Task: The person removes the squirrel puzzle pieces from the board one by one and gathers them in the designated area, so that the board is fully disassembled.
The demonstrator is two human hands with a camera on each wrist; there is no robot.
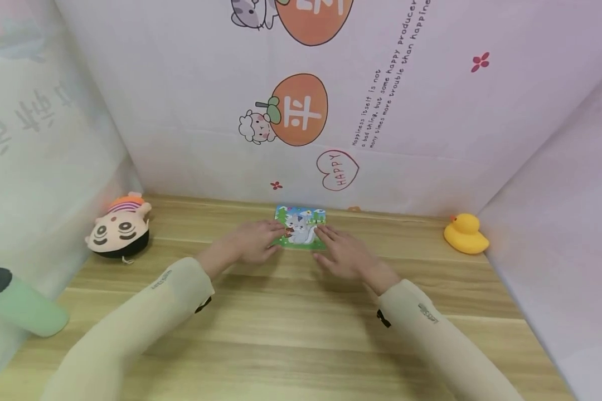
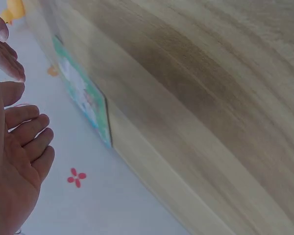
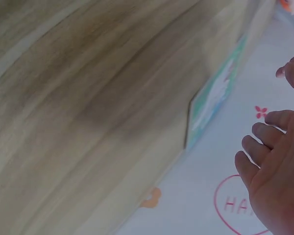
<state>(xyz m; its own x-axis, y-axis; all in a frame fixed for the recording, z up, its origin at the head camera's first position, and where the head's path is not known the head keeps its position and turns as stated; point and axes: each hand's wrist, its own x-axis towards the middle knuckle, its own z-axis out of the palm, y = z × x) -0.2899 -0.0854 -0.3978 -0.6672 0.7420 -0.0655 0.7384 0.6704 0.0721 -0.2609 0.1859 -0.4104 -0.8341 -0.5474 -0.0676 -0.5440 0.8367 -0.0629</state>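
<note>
A picture card is flanked by the left hand and the right hand, both relaxed with nothing gripped (they're held just above it, btw). A yellow duck can be spotted well right of both.

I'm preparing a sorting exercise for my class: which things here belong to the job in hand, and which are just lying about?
Likely part of the job:
- flat, rectangular, colourful card picturing a grey animal
- left hand and right hand, both close to it

Apparently just lying about:
- yellow duck-shaped toy
- black-haired plush doll with striped clothing
- mint-green cylindrical bottle, dark lid
</note>
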